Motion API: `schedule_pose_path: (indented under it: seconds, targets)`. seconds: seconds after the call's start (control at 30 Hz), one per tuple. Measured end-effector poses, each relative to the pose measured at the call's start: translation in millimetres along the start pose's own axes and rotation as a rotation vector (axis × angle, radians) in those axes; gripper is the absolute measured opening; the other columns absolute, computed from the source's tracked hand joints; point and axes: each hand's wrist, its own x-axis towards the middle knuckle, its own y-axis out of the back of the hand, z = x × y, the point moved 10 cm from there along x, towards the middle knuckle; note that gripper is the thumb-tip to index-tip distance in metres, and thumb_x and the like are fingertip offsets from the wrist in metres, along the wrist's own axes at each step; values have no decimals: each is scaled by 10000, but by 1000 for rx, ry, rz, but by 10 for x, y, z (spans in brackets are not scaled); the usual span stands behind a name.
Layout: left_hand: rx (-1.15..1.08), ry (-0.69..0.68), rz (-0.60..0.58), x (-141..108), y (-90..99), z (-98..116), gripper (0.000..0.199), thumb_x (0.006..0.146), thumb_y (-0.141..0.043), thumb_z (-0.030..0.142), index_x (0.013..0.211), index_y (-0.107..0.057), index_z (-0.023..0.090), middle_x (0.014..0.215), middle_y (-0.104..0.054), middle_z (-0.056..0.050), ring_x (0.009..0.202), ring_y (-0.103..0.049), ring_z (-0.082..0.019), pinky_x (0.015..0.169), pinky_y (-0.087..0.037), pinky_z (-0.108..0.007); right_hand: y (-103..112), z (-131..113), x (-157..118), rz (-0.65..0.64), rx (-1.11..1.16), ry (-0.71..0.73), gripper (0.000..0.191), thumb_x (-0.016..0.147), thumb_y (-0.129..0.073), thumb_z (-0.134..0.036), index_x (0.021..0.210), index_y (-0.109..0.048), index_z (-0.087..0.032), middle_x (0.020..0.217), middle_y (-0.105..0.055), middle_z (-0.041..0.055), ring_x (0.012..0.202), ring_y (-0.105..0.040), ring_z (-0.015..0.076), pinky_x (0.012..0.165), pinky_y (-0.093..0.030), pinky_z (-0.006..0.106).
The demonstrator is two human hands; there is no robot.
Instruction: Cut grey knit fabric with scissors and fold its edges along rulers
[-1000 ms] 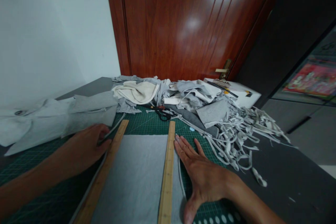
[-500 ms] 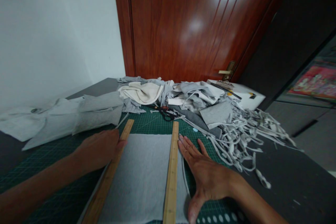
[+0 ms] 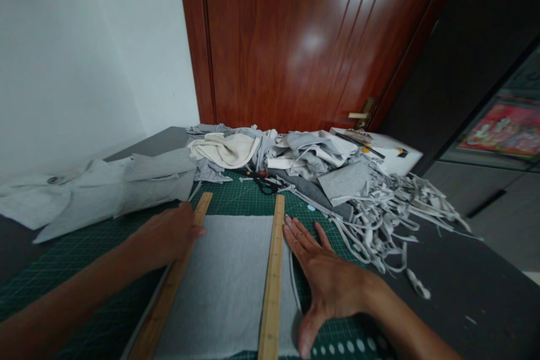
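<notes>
Left hand (image 3: pixel 169 234) now over the far part of the left wooden ruler (image 3: pixel 172 287), thumb tip just onto the edge of the grey cloth (image 3: pixel 228 281); a second ago off to the ruler's outer side, pinching at a thin strip there. Grip loose and pressing down, closed round nothing. Right hand (image 3: pixel 324 278) much as before: flat, fingers spread, palm on the cutting mat (image 3: pixel 76 259), fingertips touching the outer edge of the right wooden ruler (image 3: pixel 272 275), holding nothing. Thin cut strip (image 3: pixel 294 281) lying between that ruler and the palm.

Cloth flat on the mat between the two rulers, both edges weighted (so, to judge by this, pinned on either side at last, where before only the right side was tended).

Beyond the rulers: scissors (image 3: pixel 264 183) on the mat, near the far end of the cloth but apart from it. Behind them a heap of fabric pieces (image 3: pixel 312 154); to the right a tangle of cut strips (image 3: pixel 388 214) spilling over the tabletop (image 3: pixel 464 292), close to the right wrist. Folded grey fabric (image 3: pixel 126 185) to the left, near the left ruler's tip.
</notes>
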Motion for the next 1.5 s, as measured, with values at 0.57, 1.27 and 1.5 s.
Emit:
schedule_pose_path:
  seconds: [0.57, 1.27, 1.5]
  targets:
    - [26, -685, 24, -570, -380, 1009, 833, 1020, -669, 508, 1743, -272, 389, 1806, -309, -77, 1647, -323, -417, 1326, -257, -679, 30, -30, -18, -1, 3, -2, 1803, 511, -940, -865, 1685, 255, -200, 1803, 243, 168, 1661, 219, 466, 1270, 261, 682]
    - [25, -643, -17, -585, -383, 884, 825, 1031, -643, 510, 1743, -232, 430, 1815, -277, -52, 1652, -297, -437, 1306, -189, -772, 5, -118, 56, -47, 7, -40, 1833, 477, -934, -885, 1676, 252, -168, 1775, 290, 158, 1647, 270, 442, 1254, 287, 666]
    - [15, -631, -2, -593, -361, 823, 805, 1037, -623, 562, 1736, -240, 455, 1813, -285, -30, 1649, -310, -430, 1320, -190, -752, -1, -186, 95, -53, 0, -37, 1831, 468, -929, -890, 1669, 241, -154, 1765, 297, 157, 1644, 274, 435, 1252, 281, 670]
